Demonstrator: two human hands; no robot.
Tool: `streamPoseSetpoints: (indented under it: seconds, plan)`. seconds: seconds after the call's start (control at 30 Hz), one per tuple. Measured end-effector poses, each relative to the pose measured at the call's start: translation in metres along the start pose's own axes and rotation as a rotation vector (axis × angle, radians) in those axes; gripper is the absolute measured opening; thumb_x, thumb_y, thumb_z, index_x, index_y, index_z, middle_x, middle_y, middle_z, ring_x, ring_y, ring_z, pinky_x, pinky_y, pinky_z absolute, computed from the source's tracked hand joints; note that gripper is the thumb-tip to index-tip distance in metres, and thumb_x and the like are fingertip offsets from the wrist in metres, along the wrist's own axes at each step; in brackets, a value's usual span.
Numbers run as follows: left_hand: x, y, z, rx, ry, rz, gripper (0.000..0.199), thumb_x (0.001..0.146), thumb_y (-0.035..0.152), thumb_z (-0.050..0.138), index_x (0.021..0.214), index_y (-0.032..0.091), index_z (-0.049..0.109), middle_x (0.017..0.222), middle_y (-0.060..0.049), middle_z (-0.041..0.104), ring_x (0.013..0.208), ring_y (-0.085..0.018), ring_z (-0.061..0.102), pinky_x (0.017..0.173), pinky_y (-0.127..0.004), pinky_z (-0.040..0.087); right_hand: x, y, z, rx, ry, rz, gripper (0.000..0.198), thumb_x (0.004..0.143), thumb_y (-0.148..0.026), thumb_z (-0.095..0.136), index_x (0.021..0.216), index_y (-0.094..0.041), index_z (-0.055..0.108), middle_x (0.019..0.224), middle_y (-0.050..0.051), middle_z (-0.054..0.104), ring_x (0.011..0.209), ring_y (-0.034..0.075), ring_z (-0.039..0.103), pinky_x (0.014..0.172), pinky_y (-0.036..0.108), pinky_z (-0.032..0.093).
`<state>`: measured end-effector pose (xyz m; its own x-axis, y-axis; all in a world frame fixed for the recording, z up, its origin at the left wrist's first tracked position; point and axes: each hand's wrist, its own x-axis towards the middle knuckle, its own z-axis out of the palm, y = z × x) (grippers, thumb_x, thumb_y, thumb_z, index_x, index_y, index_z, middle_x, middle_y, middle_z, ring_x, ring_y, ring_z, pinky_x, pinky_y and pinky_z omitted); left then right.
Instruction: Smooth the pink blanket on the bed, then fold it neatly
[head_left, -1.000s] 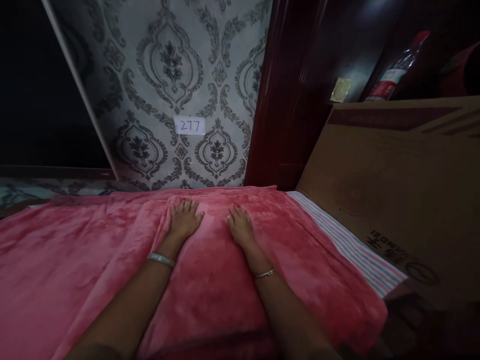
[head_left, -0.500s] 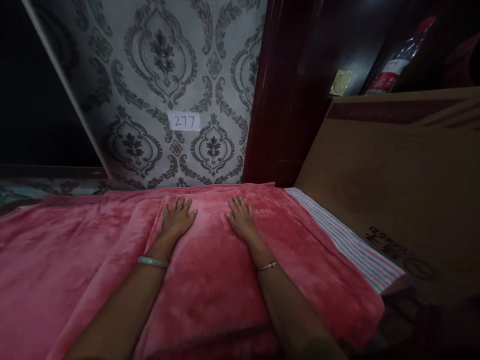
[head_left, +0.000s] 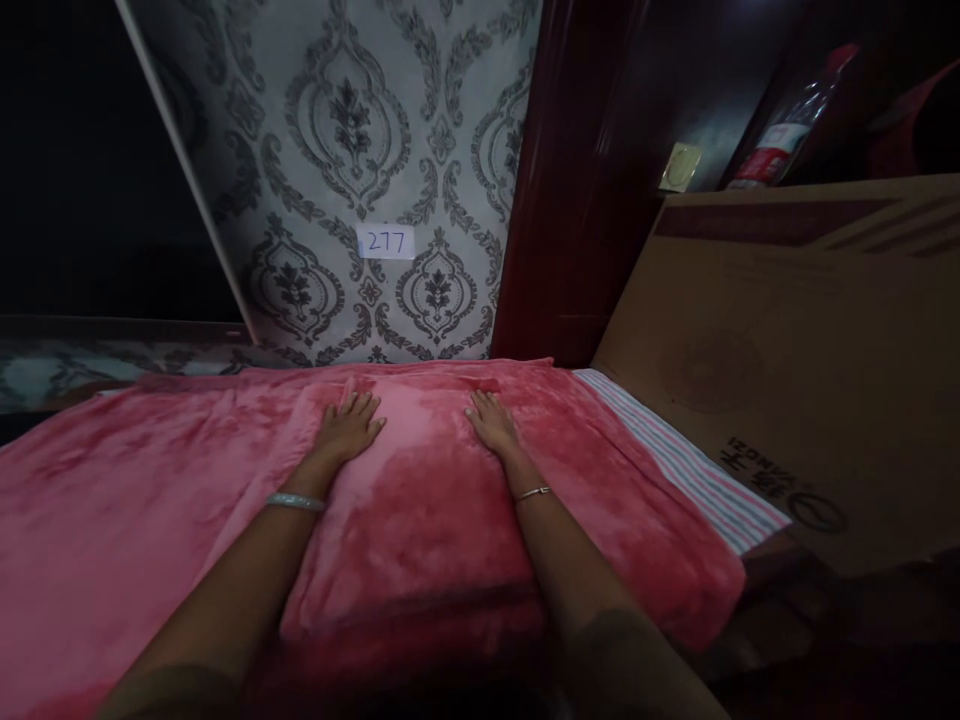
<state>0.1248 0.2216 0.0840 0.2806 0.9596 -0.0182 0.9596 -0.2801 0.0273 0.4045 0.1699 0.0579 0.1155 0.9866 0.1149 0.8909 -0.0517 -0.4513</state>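
Note:
A pink plush blanket lies spread before me, with a folded part in the middle between my arms. My left hand rests flat on it, fingers stretched towards the wall; a pale green bangle circles that wrist. Palm down on the same blanket, my right hand lies with its fingers extended. A thin metal bracelet is on the right wrist. Neither hand grips anything.
A striped cloth shows past the blanket's right edge, beside a large cardboard box. A bottle with a red cap stands behind the box. Patterned wallpaper bears a paper label reading 277. A dark screen is at left.
The view has shifted slightly, so the wall and label sit further right. Both hands remain flat on the blanket, the right one with its fingers a little closer together.

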Motion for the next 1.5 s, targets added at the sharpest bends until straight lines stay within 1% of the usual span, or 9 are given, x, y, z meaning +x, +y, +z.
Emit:
streamPoseSetpoints:
  seconds: [0.2, 0.27, 0.37, 0.47, 0.57, 0.63, 0.73, 1.0, 1.5]
  plan:
    - [-0.028, -0.002, -0.022, -0.004, -0.064, -0.053, 0.061, 0.099, 0.043, 0.029, 0.155, 0.020, 0.037, 0.165, -0.009, 0.026, 0.152, -0.036, 0.021, 0.121, -0.064, 0.017, 0.004, -0.010, -0.007, 0.075, 0.022, 0.059, 0.051, 0.102, -0.031, 0.035, 0.151, -0.020, 0.047, 0.160, 0.008, 0.040, 0.150, 0.024, 0.031, 0.123, 0.049, 0.022]
    - [-0.025, 0.012, -0.033, -0.009, -0.065, -0.067, 0.055, 0.097, 0.041, 0.035, 0.144, 0.019, 0.053, 0.160, -0.013, 0.038, 0.148, -0.040, 0.028, 0.116, -0.068, 0.022, 0.014, -0.025, -0.011, 0.080, 0.020, 0.066, 0.051, 0.100, -0.026, 0.033, 0.147, -0.018, 0.051, 0.154, 0.009, 0.049, 0.144, 0.024, 0.042, 0.120, 0.044, 0.030]
    - [-0.010, 0.051, -0.043, -0.043, -0.035, -0.040, 0.048, 0.096, 0.034, 0.036, 0.133, 0.018, 0.061, 0.150, -0.017, 0.050, 0.143, -0.036, 0.039, 0.115, -0.059, 0.032, 0.030, -0.055, -0.011, 0.088, 0.022, 0.021, 0.054, 0.097, -0.019, 0.033, 0.147, -0.021, 0.051, 0.149, 0.005, 0.055, 0.135, 0.018, 0.052, 0.114, 0.032, 0.038]
    - [0.003, 0.091, -0.034, -0.095, 0.001, -0.033, 0.050, 0.096, 0.027, 0.031, 0.139, 0.018, 0.055, 0.147, -0.018, 0.052, 0.136, -0.031, 0.049, 0.111, -0.053, 0.039, 0.035, -0.079, -0.003, 0.070, 0.040, -0.027, 0.055, 0.097, -0.017, 0.035, 0.149, -0.024, 0.049, 0.153, 0.004, 0.050, 0.138, 0.017, 0.048, 0.117, 0.033, 0.033]
    - [0.001, 0.110, -0.010, -0.113, 0.085, -0.041, 0.055, 0.099, 0.031, 0.024, 0.149, 0.019, 0.044, 0.159, -0.016, 0.038, 0.147, -0.032, 0.035, 0.116, -0.062, 0.030, 0.026, -0.082, 0.011, 0.032, 0.054, -0.049, 0.051, 0.099, -0.022, 0.036, 0.148, -0.021, 0.049, 0.161, 0.008, 0.038, 0.149, 0.024, 0.032, 0.123, 0.047, 0.020]
    - [-0.002, 0.109, 0.006, -0.108, 0.156, -0.030, 0.059, 0.100, 0.034, 0.019, 0.154, 0.018, 0.037, 0.164, -0.014, 0.027, 0.153, -0.032, 0.022, 0.120, -0.066, 0.018, 0.019, -0.076, 0.020, -0.015, 0.044, -0.068, 0.051, 0.100, -0.025, 0.037, 0.149, -0.020, 0.047, 0.164, 0.009, 0.032, 0.152, 0.027, 0.023, 0.123, 0.053, 0.014]
    - [0.001, 0.093, 0.017, -0.101, 0.185, 0.029, 0.059, 0.100, 0.037, 0.023, 0.153, 0.018, 0.040, 0.164, -0.012, 0.028, 0.153, -0.031, 0.023, 0.122, -0.066, 0.014, 0.020, -0.063, 0.026, -0.118, 0.001, -0.112, 0.053, 0.101, -0.029, 0.034, 0.153, -0.022, 0.042, 0.166, 0.007, 0.028, 0.153, 0.026, 0.020, 0.123, 0.055, 0.014]
    - [0.036, 0.047, 0.009, -0.097, 0.154, 0.060, 0.061, 0.099, 0.043, 0.035, 0.155, 0.020, 0.038, 0.164, -0.010, 0.027, 0.154, -0.029, 0.020, 0.124, -0.062, 0.008, 0.048, -0.036, 0.021, -0.198, -0.003, -0.109, 0.057, 0.102, -0.048, 0.035, 0.155, -0.028, 0.038, 0.167, 0.005, 0.025, 0.154, 0.027, 0.019, 0.123, 0.051, 0.013]
    - [0.038, 0.042, 0.015, -0.113, 0.173, -0.020, 0.064, 0.098, 0.045, 0.037, 0.155, 0.017, 0.037, 0.164, -0.013, 0.028, 0.154, -0.028, 0.019, 0.127, -0.053, 0.012, 0.047, -0.026, 0.032, -0.145, 0.148, -0.137, 0.054, 0.099, -0.037, 0.043, 0.150, -0.020, 0.048, 0.159, 0.010, 0.041, 0.149, 0.029, 0.031, 0.121, 0.049, 0.021]
